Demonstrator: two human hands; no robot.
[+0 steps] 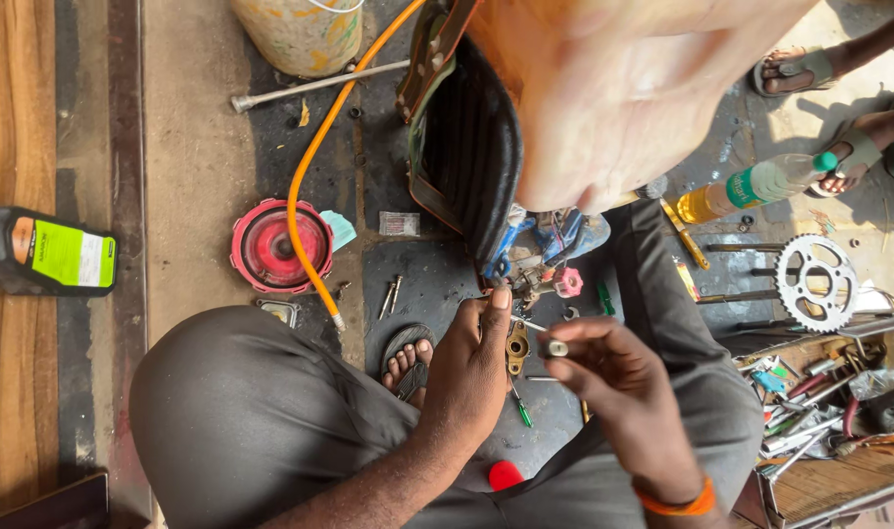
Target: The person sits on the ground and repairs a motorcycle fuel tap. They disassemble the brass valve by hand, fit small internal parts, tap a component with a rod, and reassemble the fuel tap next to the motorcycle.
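Small metal cylinder, a socket or bush by its look, sits pinched between thumb and fingertips of the right hand just below centre frame; it judges light, rigid and likely oily, so best gripped across its round sides. At its nine o'clock the left hand is closed, one fingertip pressed up against a brass-coloured fitting under the engine parts. Outward lies greasy dark floor: loose bolts, a red round cover at ten o'clock, a sprocket at three, a cluttered tool tray at four
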